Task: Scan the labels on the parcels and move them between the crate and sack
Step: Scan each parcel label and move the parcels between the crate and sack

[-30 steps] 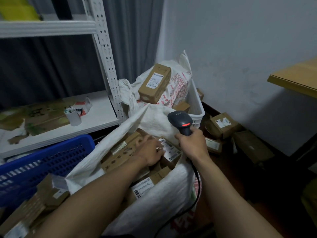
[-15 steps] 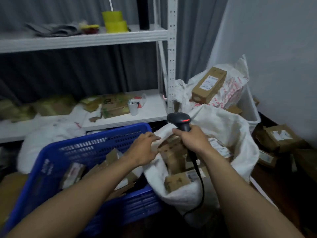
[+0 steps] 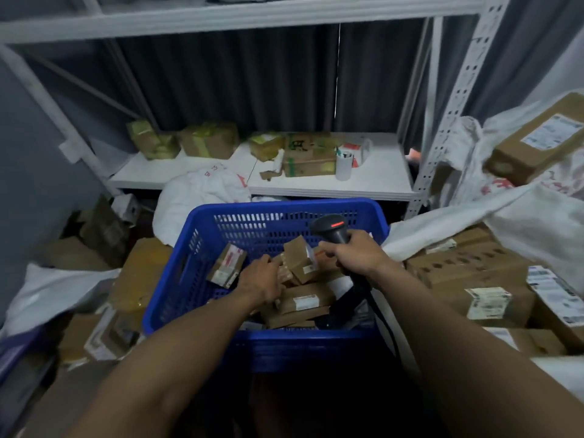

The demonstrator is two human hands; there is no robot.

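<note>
Small parcel (image 3: 298,257) atop others in blue crate (image 3: 284,210), frame centre; left hand (image 3: 262,279) touches it, grip unclear; right hand (image 3: 357,257) grips scanner (image 3: 331,229). Probably light, stiff: hold opposite edges.

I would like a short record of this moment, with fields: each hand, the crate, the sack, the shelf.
left hand: inside the blue crate, on the brown parcels; grip unclear
right hand: holds the black scanner above the crate, red light on
blue crate: centre, holds the brown parcels, several labelled
white sack: right of the crate, open, large boxes with labels inside
shelf: behind the crate, taped parcels on it
</note>
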